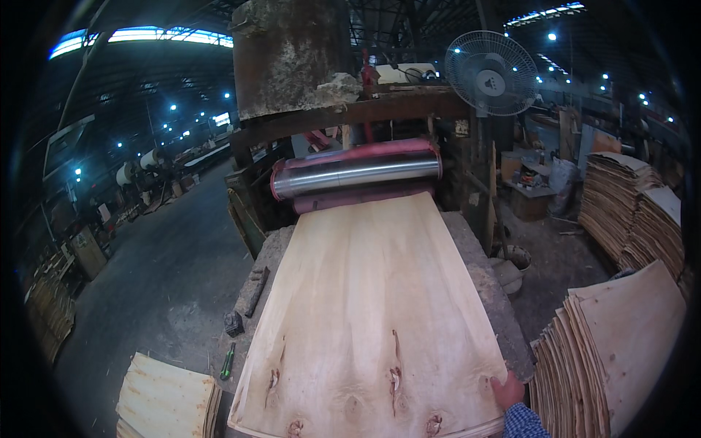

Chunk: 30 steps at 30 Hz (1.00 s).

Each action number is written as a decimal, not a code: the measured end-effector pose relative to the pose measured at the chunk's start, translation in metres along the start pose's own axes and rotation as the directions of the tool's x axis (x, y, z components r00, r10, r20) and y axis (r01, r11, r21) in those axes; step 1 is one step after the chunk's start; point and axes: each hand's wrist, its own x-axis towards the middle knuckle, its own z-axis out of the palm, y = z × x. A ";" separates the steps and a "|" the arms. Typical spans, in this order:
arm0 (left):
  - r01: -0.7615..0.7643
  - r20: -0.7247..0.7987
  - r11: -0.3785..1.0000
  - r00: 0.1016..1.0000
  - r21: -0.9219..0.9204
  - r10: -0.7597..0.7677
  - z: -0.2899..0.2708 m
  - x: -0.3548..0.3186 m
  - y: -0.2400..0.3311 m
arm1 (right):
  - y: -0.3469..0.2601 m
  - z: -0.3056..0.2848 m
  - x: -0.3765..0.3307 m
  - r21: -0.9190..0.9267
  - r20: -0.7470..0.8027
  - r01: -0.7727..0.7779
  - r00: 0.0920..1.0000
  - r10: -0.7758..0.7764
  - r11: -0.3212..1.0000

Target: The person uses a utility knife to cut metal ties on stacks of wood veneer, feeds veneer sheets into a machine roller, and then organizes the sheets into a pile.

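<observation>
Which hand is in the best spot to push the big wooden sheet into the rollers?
The right hand, probably. It already rests on the near right corner of the wooden sheet, whose far end lies at the rollers. The left hand is not in view, so it cannot be judged.

Grey stone table [491, 286] under pale veneer sheet [372, 306], dark tool [256, 290].

A veneer sheet [372, 321] lies on the table [504, 321], before the roller [356, 174].
</observation>
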 end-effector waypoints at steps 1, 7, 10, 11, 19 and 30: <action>0.001 0.002 1.000 1.000 0.000 -0.001 0.000 0.000 0.000 | 0.000 0.000 0.000 -0.002 -0.002 0.003 1.000 -0.003 1.000; 0.005 0.012 1.000 1.000 0.005 -0.005 -0.003 0.003 -0.003 | 0.001 0.001 0.001 -0.023 -0.010 0.005 1.000 -0.005 1.000; 0.009 0.016 1.000 1.000 0.004 -0.009 -0.004 0.004 -0.004 | 0.000 0.000 0.001 -0.012 0.001 0.005 1.000 -0.005 1.000; 0.007 0.017 1.000 1.000 0.005 -0.008 -0.004 0.005 -0.004 | 0.000 0.000 0.001 -0.013 -0.003 0.006 1.000 -0.006 1.000; 0.011 0.026 1.000 1.000 0.012 -0.012 -0.006 0.007 -0.006 | 0.005 0.003 0.002 -0.001 -0.019 0.018 1.000 -0.018 1.000; 0.017 0.037 1.000 0.999 0.014 -0.017 -0.011 0.012 -0.010 | 0.002 0.001 0.001 0.019 -0.008 0.024 1.000 -0.024 1.000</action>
